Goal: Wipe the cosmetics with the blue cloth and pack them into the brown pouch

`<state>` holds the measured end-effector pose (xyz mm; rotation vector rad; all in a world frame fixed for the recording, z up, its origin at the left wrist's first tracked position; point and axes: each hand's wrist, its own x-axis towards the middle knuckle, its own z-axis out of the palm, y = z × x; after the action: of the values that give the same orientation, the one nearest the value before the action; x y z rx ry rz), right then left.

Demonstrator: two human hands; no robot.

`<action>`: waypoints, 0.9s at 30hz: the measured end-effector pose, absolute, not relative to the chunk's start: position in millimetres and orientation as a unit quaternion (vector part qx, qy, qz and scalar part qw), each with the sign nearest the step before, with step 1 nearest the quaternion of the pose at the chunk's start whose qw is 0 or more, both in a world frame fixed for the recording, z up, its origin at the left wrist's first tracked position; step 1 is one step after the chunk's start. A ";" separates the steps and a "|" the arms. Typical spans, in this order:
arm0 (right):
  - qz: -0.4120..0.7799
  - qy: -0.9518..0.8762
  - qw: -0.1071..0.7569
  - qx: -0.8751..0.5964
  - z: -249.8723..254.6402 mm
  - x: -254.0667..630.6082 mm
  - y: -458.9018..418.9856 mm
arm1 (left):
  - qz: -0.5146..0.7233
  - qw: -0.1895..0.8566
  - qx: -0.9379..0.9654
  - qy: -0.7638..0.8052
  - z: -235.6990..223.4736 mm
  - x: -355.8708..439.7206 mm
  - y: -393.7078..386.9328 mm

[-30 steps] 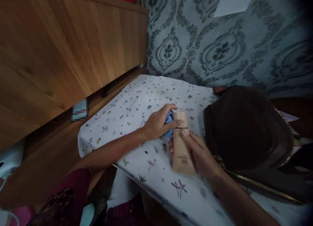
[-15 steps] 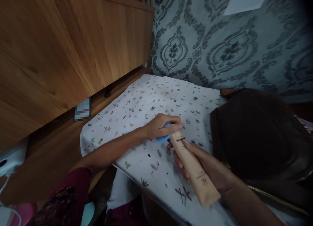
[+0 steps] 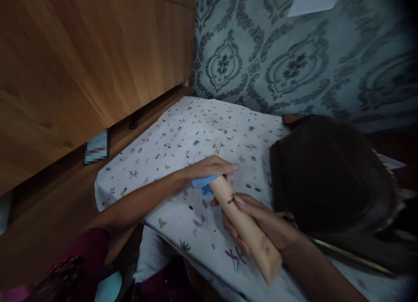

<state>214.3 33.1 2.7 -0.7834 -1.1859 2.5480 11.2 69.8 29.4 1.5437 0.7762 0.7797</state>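
A beige squeeze tube (image 3: 248, 232) with dark print slants across the middle of the view. My right hand (image 3: 257, 219) is closed around its body, thumb on top and fingers underneath. At the tube's upper end my left hand (image 3: 212, 167) curls over a blue cloth (image 3: 205, 184), pressing it to the end of the tube. That end is hidden under the cloth and fingers. Both hands are above a white table cover (image 3: 183, 149) printed with small plants and flamingos.
A dark brown bag (image 3: 329, 175) with gold zips stands on the right of the table. Wooden cabinet (image 3: 98, 53) fronts rise at the left. Patterned wallpaper (image 3: 248, 40) covers the back wall, with a white paper (image 3: 311, 1) on it. A white cushion-like cloth (image 3: 153, 249) lies below the near edge.
My left hand's fingers have straightened somewhat over the tube end, and more of the blue cloth shows on its left side. The tube has turned slightly in my right hand. The view has shifted right.
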 end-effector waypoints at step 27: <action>0.655 -0.411 0.500 -0.390 -23.7 191.7 48.9 | 0.404 0.491 0.659 0.401 5.9 52.0 56.3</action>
<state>191.7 48.9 -23.7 -0.9428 -0.9947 1.5840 52.0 56.3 5.9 1.6014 0.9748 0.9814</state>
